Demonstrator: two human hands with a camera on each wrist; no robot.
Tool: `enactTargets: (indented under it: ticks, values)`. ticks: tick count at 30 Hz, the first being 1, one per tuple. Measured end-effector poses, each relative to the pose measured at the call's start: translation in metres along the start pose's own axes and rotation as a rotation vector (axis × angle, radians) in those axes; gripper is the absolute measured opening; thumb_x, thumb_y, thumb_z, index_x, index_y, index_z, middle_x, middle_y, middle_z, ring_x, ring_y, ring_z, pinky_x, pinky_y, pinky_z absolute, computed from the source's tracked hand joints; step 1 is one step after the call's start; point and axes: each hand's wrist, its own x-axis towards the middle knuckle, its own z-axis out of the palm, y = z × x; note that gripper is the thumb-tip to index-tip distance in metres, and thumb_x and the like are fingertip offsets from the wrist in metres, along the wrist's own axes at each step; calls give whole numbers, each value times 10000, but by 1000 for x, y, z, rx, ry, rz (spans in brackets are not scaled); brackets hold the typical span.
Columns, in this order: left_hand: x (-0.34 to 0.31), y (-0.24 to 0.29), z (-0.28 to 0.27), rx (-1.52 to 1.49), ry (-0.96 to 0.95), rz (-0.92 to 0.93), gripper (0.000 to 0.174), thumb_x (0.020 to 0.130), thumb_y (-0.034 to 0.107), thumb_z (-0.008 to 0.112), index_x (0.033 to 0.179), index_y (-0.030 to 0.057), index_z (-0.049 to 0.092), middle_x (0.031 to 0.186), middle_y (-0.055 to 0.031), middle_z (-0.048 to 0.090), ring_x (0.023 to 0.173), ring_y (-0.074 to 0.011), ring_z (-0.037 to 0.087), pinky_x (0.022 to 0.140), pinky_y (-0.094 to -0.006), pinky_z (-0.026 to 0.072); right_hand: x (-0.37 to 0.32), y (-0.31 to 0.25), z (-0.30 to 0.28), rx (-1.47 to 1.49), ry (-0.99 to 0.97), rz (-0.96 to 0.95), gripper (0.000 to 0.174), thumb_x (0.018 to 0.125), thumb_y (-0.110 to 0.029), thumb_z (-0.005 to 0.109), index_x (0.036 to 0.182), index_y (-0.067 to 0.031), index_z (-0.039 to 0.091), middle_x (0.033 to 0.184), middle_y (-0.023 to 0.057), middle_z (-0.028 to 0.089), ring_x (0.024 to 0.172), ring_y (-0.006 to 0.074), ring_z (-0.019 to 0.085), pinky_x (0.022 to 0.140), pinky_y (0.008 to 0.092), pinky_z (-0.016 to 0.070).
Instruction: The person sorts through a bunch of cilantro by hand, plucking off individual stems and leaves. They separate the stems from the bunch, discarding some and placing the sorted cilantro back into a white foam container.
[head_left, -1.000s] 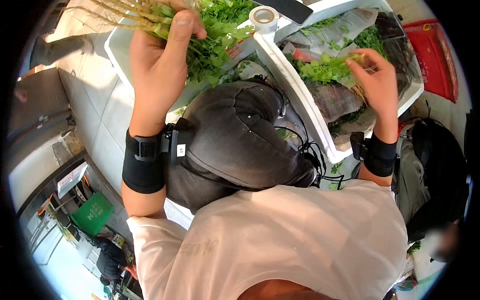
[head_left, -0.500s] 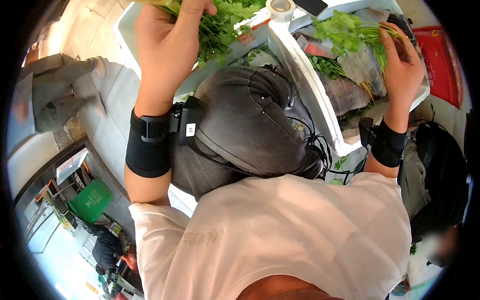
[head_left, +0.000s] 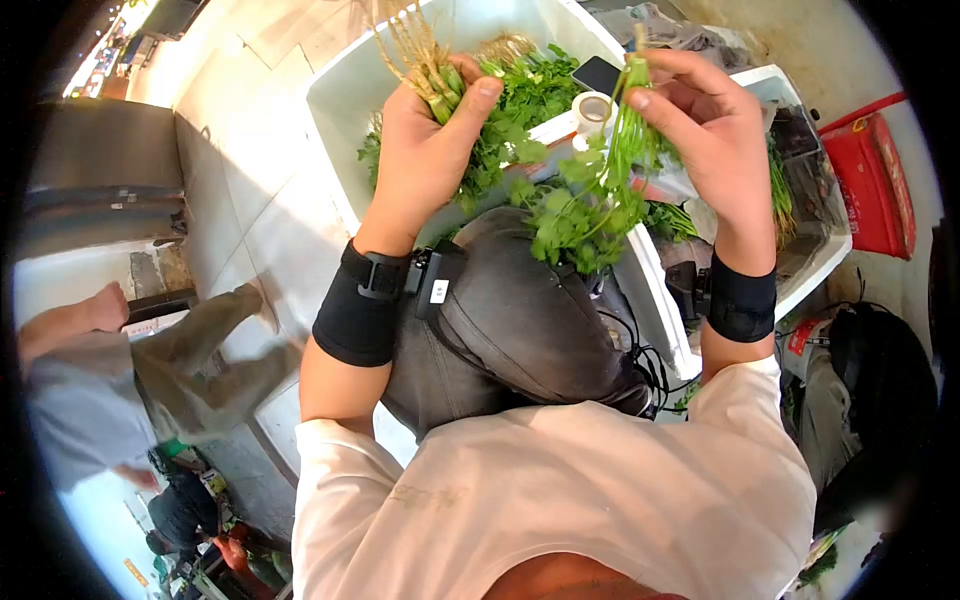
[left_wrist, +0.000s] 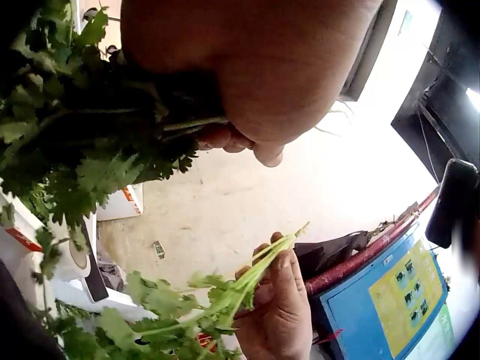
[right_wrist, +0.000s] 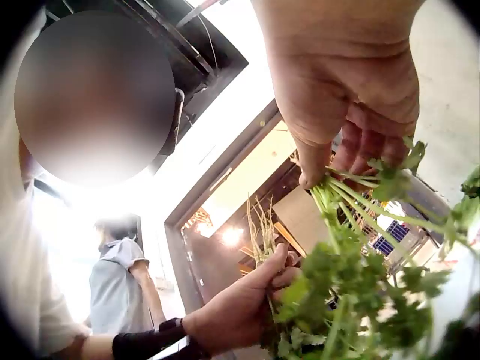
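Observation:
In the head view my left hand grips a bunch of cilantro, its pale roots sticking up past the thumb and its leaves spreading to the right. Opposite it, my right hand pinches a smaller bunch of cilantro near the stem ends; those leaves hang down over the knee. A gap separates the two bunches. The right wrist view shows thumb and fingertips closed on the thin stems, with the left hand lower down and roots rising from it.
A white foam box with more cilantro stands at the left. Another foam box at the right holds greens and newspaper. A tape roll and a phone lie between them. A passer-by is at the left.
My right hand has lifted the smaller cilantro bunch out of the right box and brought it leftward, near my left hand. The left hand keeps its bunch. The passer-by has come further into view.

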Motion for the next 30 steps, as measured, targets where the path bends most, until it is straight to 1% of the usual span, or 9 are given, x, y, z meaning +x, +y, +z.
enactTargets:
  ticks: [2, 5, 7, 9, 13, 14, 19, 27, 30]
  values:
    - [-2, 0, -2, 89, 8, 26, 144, 955, 140, 727, 1013, 22, 669, 835, 42, 624, 755, -56, 560, 685, -236, 476, 3, 0, 3, -165, -104, 54, 275, 887, -57, 774, 1159, -33, 732, 1011, 13, 696, 782, 45, 589, 671, 215, 464]
    - [-8, 15, 2, 117, -53, 8, 153, 941, 134, 742, 1022, 24, 673, 813, 47, 623, 747, -45, 550, 675, -235, 470, 8, 2, 16, -165, -174, -120, 257, 889, -47, 765, 1142, -15, 737, 950, -3, 675, 771, 43, 581, 667, 217, 461]
    - [-9, 15, 3, 81, -67, 18, 174, 931, 132, 752, 1047, 24, 679, 797, 47, 621, 735, -41, 544, 666, -235, 466, 11, -3, 28, -166, -187, -118, 251, 887, -47, 765, 1134, -15, 743, 903, -7, 666, 775, 48, 588, 675, 219, 472]
    - [-9, 17, 2, 58, -151, 0, 201, 955, 126, 725, 1124, 27, 683, 869, 44, 619, 784, -49, 550, 692, -225, 461, 17, -11, 39, -175, -224, -66, 254, 883, -43, 765, 1136, -19, 746, 919, 2, 682, 779, 60, 607, 690, 221, 488]
    - [-13, 24, -4, 85, -19, 102, 258, 933, 96, 744, 1164, 4, 677, 848, 40, 611, 777, -50, 554, 685, -233, 476, 26, -11, 70, -70, -172, -52, 249, 885, -31, 758, 1132, -16, 724, 965, 42, 717, 829, 74, 659, 747, 234, 542]
    - [-15, 27, -7, 82, 19, 85, 273, 929, 99, 749, 1168, -11, 672, 830, 46, 601, 777, -49, 557, 682, -235, 479, 27, -15, 76, -49, -166, -65, 229, 899, -16, 740, 1124, 1, 702, 990, 69, 733, 893, 86, 684, 803, 247, 563]
    - [-15, 26, -20, 105, 86, 105, 270, 934, 117, 747, 1153, -21, 675, 831, 41, 605, 754, -48, 557, 662, -232, 470, 29, -16, 92, 100, -171, -56, 181, 929, -2, 701, 1107, 27, 690, 976, 69, 740, 933, 103, 698, 844, 248, 562]
    - [-23, 30, -29, 131, 192, 30, 276, 916, 178, 751, 1090, -30, 706, 832, -43, 710, 762, -91, 627, 708, -280, 519, 31, -35, 95, -138, -302, -21, 183, 930, -43, 677, 1107, 2, 686, 920, 36, 713, 772, 85, 623, 646, 245, 509]
    - [-25, 30, -32, 146, 170, 19, 280, 922, 187, 734, 1086, -38, 705, 852, -57, 727, 782, -105, 646, 724, -294, 529, 29, -47, 88, -270, -384, 4, 165, 962, -29, 599, 1103, 3, 678, 932, 50, 705, 790, 109, 639, 659, 258, 524]
